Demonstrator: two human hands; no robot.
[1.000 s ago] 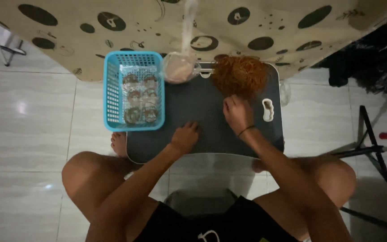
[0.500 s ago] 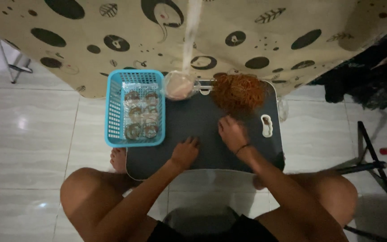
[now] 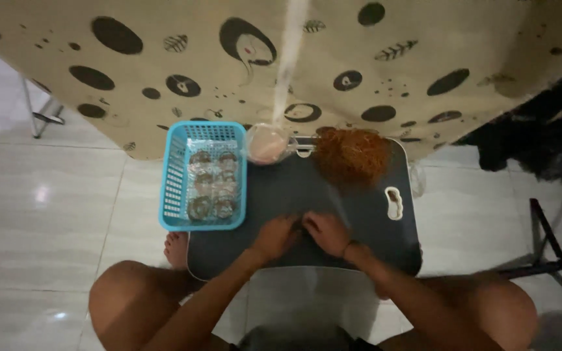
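Right now I am looking down over a small dark rectangular lap desk (image 3: 274, 195) at the middle of the frame, standing on pale glossy floor tiles (image 3: 47, 214). My left hand (image 3: 276, 237) and my right hand (image 3: 325, 232) meet at the centre of the frame, just below the middle of the desk top, knuckles nearly touching. The fingers of both hands are curled inward toward each other, but the picture is dim and blurred there, so I cannot tell whether they are pinching anything between them. A thin dark band sits on the right wrist. At the upper right of the desk lies a loose heap of reddish-orange stringy stuff (image 3: 352, 156), well apart from the hands. To the left of it, at the desk's top edge, stands a small clear round container with something pinkish inside (image 3: 267, 143). Over the desk's left edge rests a light-blue plastic mesh basket (image 3: 175, 188) holding several small round dark-lidded pots in rows. Across the top of the frame hangs a cream cloth printed with black dots and leaves (image 3: 164, 71). My bare knees fill the lower corners.
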